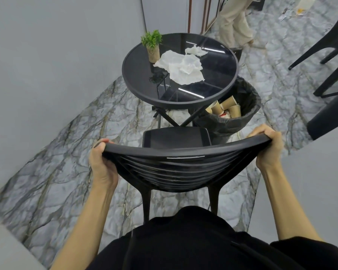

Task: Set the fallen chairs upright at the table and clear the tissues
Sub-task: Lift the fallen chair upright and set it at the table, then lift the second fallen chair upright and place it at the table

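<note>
A black slatted chair [176, 166] stands upright in front of me, its seat facing the round black glass table [137, 88]. My left hand [101, 162] grips the left end of the chair's top rail. My right hand [267, 149] grips the right end. On the tabletop lie crumpled white tissues [181, 67], with a smaller one [195, 50] behind them. Another black chair [328, 53] stands at the far right.
A small potted plant [152, 45] sits at the table's left rear. A black-lined bin [240, 114] with paper cups stands right of the table. Grey walls close in on the left. A person's legs [234, 22] stand behind the table. A dark object [330, 114] juts in at right.
</note>
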{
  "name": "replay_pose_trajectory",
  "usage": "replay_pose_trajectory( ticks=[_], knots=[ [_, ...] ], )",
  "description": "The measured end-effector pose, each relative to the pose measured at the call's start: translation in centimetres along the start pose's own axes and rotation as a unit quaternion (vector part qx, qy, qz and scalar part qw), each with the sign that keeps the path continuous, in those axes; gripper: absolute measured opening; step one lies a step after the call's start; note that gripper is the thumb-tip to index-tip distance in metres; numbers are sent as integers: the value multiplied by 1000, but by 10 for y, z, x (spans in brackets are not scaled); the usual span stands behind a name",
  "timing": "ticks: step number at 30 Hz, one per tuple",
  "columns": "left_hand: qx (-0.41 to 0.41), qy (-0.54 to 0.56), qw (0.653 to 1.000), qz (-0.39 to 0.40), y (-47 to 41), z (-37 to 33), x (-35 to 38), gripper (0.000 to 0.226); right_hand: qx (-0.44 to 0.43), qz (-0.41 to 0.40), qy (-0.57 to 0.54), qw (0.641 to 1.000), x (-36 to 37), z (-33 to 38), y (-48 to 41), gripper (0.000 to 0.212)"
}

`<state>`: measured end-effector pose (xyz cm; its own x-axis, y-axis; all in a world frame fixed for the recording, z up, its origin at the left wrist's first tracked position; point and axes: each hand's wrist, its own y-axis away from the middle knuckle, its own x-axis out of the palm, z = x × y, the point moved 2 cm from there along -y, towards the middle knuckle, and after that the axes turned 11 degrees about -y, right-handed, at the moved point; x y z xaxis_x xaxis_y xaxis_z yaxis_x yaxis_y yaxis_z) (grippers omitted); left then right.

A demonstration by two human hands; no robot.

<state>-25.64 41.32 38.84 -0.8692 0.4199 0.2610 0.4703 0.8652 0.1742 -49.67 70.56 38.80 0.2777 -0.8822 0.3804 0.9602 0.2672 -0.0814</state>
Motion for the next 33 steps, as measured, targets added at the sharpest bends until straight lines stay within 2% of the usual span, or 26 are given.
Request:
replay_pose_trajectory(
  ticks=[1, 3, 14, 17, 18, 20, 22, 27, 31, 33],
  knots=[
    [7, -20, 1000, 10, 3, -2, -2, 26, -6, 23, 9, 1000, 1, 4, 5, 36],
    [5, -50, 998, 29, 5, 2, -10, 24, -3, 34, 21, 999, -4, 2, 9, 30],
    [24, -79, 992, 96, 48, 39, -63, 19, 25, 47, 55, 997, -32, -6, 73, 28],
    [8, -74, 990, 119, 61, 47, -75, 16, 35, 68, 50, 996, -43, -10, 91, 38],
    [4, -77, 989, 126, 64, 48, -78, 20, 39, 73, 49, 995, -46, -10, 96, 40],
    [7, -97, 986, 139, 66, 46, -83, 46, 38, 87, 57, 994, -48, -10, 101, 41],
    [16, -128, 981, 148, 65, 42, -86, 54, 45, 101, 67, 992, -49, -8, 102, 40],
    [54, -235, 953, 183, 70, 24, -88, 16, 71, 194, 181, 962, -46, 15, 92, 37],
    [80, -345, 911, 208, 70, 0, -85, 25, 101, 254, 273, 922, -15, 44, 66, 43],
    [100, -407, 886, 197, 59, -10, -90, 28, 106, 289, 291, 906, 21, 53, 53, 23]
  ],
)
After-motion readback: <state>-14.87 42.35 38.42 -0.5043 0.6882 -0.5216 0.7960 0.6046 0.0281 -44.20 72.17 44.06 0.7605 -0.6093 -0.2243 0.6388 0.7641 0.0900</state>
